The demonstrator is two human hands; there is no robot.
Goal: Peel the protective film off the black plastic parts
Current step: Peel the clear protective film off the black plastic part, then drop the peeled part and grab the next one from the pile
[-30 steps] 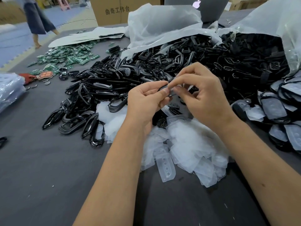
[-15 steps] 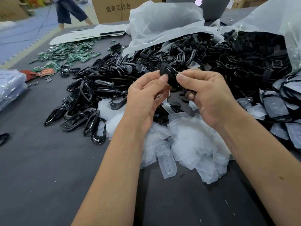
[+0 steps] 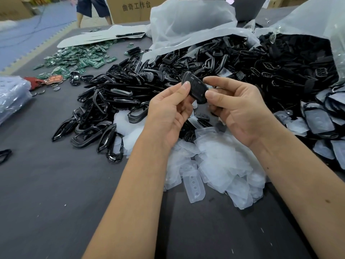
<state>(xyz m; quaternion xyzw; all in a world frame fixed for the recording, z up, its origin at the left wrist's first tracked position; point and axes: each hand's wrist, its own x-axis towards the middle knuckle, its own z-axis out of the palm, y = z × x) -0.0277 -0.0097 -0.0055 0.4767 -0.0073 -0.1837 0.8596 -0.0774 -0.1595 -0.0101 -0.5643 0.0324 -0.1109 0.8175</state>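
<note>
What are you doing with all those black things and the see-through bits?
A person holds one black plastic part up between both hands, the left hand and right hand pinching its ends. Peeled film pieces lie heaped on the grey table below. More black frames are piled behind.

The part point(image 3: 195, 88) held up is matt black; the heap of frames point(image 3: 119, 101) behind it is glossy black; the peeled films point(image 3: 222, 159) are milky white and translucent, 1 of them point(image 3: 194, 186) with a row of 4 round holes. The table point(image 3: 46, 193) is dark grey; circuit boards point(image 3: 74, 59) near its far left corner are green; the bags point(image 3: 186, 25) at the far edge are pale grey-white.
</note>
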